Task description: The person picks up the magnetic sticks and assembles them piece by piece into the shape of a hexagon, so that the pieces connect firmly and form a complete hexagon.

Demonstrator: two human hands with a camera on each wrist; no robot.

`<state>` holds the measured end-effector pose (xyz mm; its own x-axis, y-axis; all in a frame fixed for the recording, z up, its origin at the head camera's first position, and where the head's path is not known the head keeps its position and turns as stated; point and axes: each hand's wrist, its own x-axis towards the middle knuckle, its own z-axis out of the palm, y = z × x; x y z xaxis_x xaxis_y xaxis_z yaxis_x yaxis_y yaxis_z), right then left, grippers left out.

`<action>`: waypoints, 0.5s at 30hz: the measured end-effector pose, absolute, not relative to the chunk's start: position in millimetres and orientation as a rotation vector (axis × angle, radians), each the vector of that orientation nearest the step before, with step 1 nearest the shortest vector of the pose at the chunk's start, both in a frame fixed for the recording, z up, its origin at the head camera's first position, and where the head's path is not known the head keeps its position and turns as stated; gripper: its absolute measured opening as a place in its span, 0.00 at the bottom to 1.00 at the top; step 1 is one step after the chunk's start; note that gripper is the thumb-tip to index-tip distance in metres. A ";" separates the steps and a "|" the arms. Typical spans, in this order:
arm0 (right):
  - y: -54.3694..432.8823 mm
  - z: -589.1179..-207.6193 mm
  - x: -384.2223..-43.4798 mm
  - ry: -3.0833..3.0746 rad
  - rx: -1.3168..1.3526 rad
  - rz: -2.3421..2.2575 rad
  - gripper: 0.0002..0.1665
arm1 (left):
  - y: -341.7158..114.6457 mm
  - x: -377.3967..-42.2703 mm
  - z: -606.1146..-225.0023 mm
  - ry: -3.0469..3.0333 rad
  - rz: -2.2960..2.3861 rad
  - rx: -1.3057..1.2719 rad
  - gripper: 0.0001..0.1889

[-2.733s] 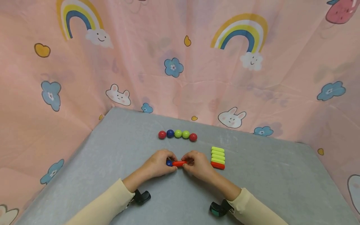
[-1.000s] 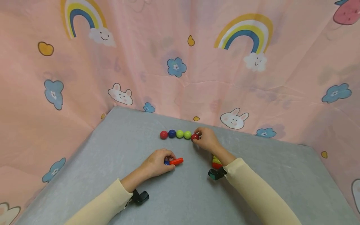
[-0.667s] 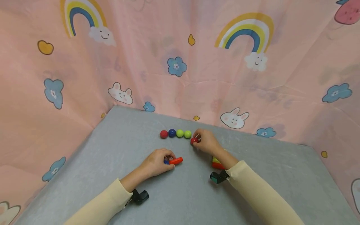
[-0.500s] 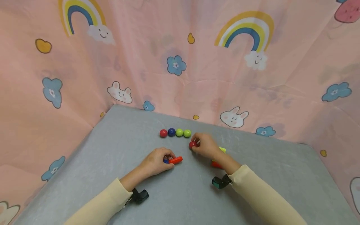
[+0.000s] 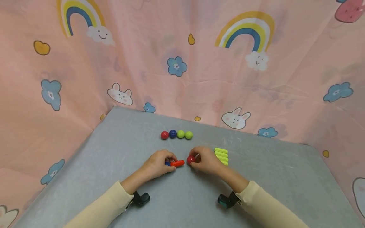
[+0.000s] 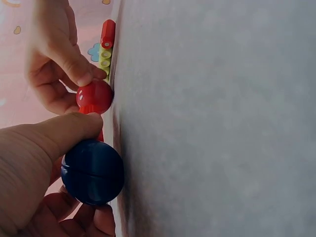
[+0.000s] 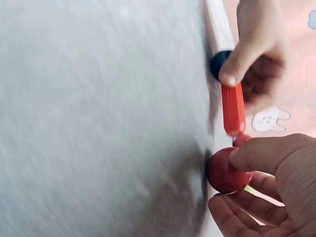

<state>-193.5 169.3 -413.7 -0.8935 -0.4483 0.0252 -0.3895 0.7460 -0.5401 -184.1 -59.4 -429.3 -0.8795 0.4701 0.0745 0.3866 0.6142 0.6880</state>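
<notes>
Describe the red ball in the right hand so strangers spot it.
On the grey table, nearer the wearer than the row of four balls, find the right hand. It pinches the red ball, just off the free end of the red stick. Unlike the other red ball, at the row's left end, this one is held.

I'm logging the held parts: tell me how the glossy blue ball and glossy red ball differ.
The glossy blue ball is in the left hand; the glossy red ball is in the right hand. The blue ball sits at one end of the ribbed red stick; the red ball is apart from its other end. Both are round.
</notes>
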 end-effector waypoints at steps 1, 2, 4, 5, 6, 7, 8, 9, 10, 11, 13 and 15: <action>168.2 -413.9 -191.1 2.836 -0.687 -0.833 0.13 | -59.5 -183.9 -429.4 2.717 1.118 0.725 0.09; 167.0 -413.9 -188.8 2.834 -0.690 -0.830 0.14 | -59.5 -183.8 -429.7 2.716 1.117 0.725 0.09; 164.8 -413.3 -184.8 2.825 -0.683 -0.833 0.14 | -59.3 -183.5 -430.2 2.712 1.116 0.725 0.09; 163.8 -413.0 -183.2 2.822 -0.674 -0.838 0.14 | -59.1 -183.3 -430.1 2.710 1.117 0.721 0.09; 163.2 -412.6 -181.8 2.820 -0.664 -0.838 0.14 | -58.8 -183.1 -430.3 2.709 1.115 0.721 0.09; 162.8 -412.6 -181.1 2.818 -0.657 -0.843 0.14 | -58.5 -183.0 -430.7 2.709 1.111 0.721 0.09; 162.6 -412.6 -180.6 2.814 -0.658 -0.849 0.14 | -58.3 -182.7 -430.8 2.709 1.109 0.719 0.09; 162.5 -412.5 -180.3 2.814 -0.655 -0.850 0.14 | -58.0 -182.4 -430.8 2.710 1.109 0.719 0.09; 162.6 -412.7 -180.1 2.816 -0.656 -0.849 0.14 | -57.9 -182.2 -430.8 2.710 1.109 0.717 0.09; 162.8 -412.7 -179.8 2.815 -0.655 -0.852 0.14 | -57.8 -182.1 -430.8 2.710 1.109 0.713 0.09; 163.8 -413.2 -179.7 2.818 -0.668 -0.854 0.14 | -57.7 -181.9 -430.3 2.713 1.110 0.718 0.10; 165.7 -412.7 -178.6 2.819 -0.679 -0.864 0.15 | -57.6 -181.8 -429.5 2.719 1.109 0.721 0.10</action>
